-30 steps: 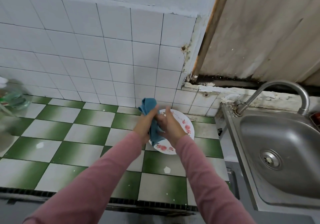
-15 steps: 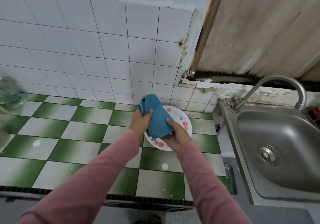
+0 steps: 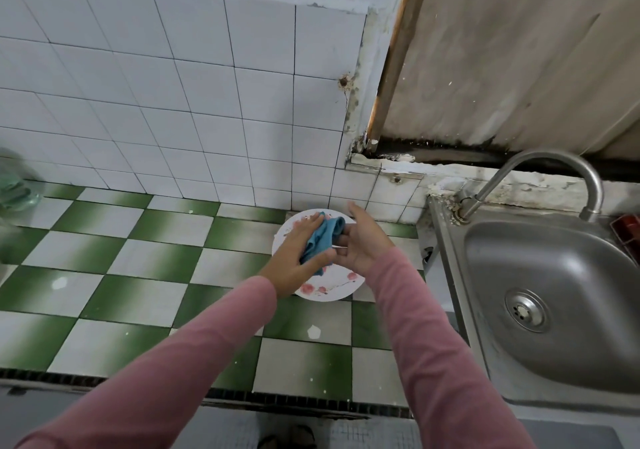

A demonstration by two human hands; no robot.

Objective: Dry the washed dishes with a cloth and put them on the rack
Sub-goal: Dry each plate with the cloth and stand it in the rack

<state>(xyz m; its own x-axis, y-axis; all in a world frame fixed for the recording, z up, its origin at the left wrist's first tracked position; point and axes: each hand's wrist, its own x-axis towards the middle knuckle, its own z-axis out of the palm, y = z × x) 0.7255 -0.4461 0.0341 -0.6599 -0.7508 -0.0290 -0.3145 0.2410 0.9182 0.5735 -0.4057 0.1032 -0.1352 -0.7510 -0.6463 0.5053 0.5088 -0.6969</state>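
Observation:
A white plate (image 3: 329,287) with pink flowers is held over the green-and-white counter, close to the tiled wall. My right hand (image 3: 362,244) grips its right side, thumb up at the top rim and fingers across the face. A bunched blue cloth (image 3: 320,240) lies on the plate's face. My left hand (image 3: 296,252) grips the cloth, fingers spread over it and thumb beneath, and presses it against the plate. The hands and cloth hide most of the plate's middle.
A steel sink (image 3: 554,292) with a curved tap (image 3: 557,164) lies to the right. The checkered counter (image 3: 138,258) stretches left to a blurred green object (image 3: 15,188). A red thing (image 3: 628,230) shows at the right edge.
The cloth, spread over the plate's upper left half a second ago, is now bunched at its middle. My left hand has slid right across the plate face, and my right hand has come up its right side.

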